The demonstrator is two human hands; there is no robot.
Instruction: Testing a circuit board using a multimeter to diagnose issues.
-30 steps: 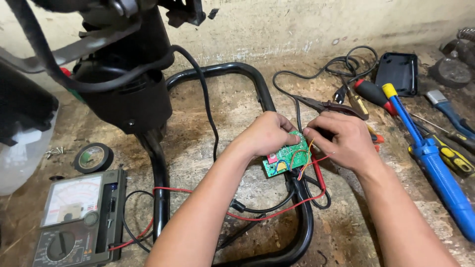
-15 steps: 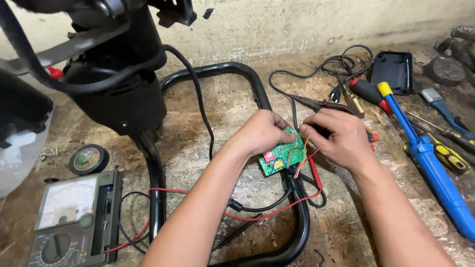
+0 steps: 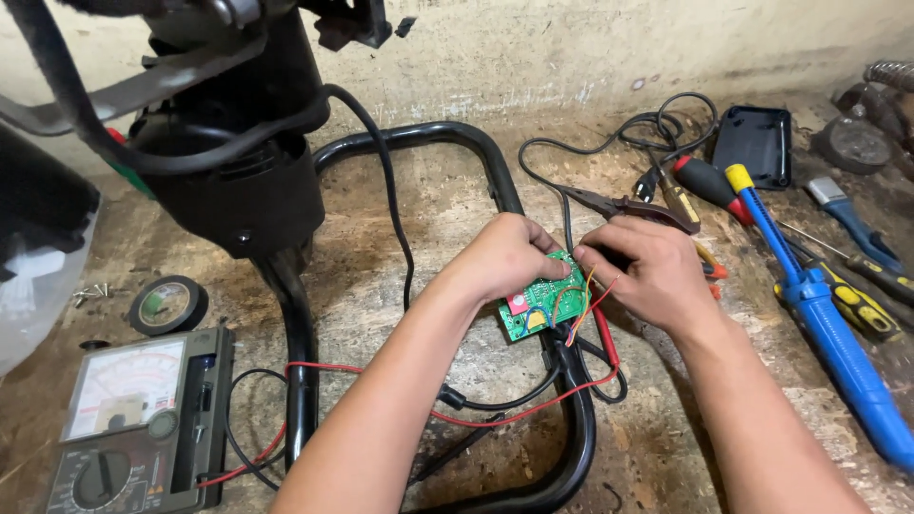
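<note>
Both hands pinching green circuit board [image 3: 543,306]: left hand [image 3: 505,259] steadying left edge, right hand [image 3: 640,271] fingering thin wires; analog multimeter [image 3: 133,419] lying near-left, dial readable.

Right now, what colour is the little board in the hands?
Green circuit board, seen in the head view.
</note>
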